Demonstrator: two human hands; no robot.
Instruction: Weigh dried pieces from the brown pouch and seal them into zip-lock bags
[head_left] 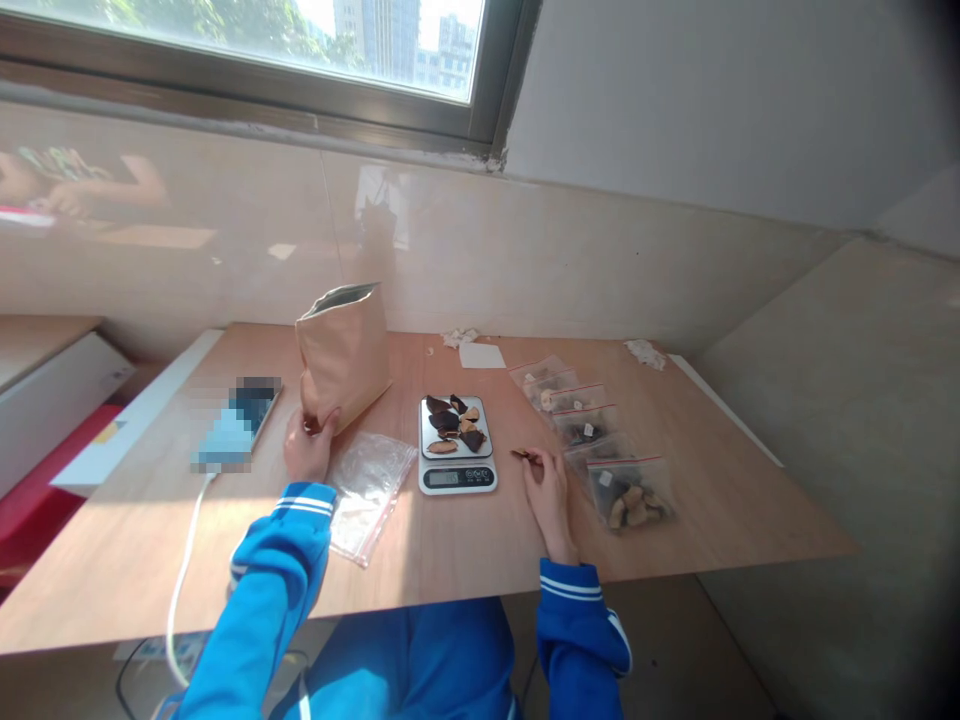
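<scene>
We see the left hand (307, 455), left of the frame's centre, grasping the lower near corner of a brown paper bag (341, 360) between thumb and fingers; the bag stands upright, its mouth gaping at the top. Right of centre, we find the right hand (547, 490) pinching a small dark piece (524, 456) between its fingertips, just beside a digital scale (458, 481) and apart from it. The scale sits at the middle of the frame, and on its plate we make out several dark and tan pieces (444, 422); we cannot read its display. A flat clear zip bag (369, 500) lies between the left hand and the scale. To the right of the right hand, we see a row of filled zip bags (589, 430) overlapping one another, the nearest (637, 508) holding tan chunks and something dark. At the left of the frame a phone (251, 420), partly blurred out, lies on the wooden table (720, 490) with a white cable (184, 560) plugged in. Behind the scale we notice a white card (482, 356) near some crumpled tissue (460, 338).
</scene>
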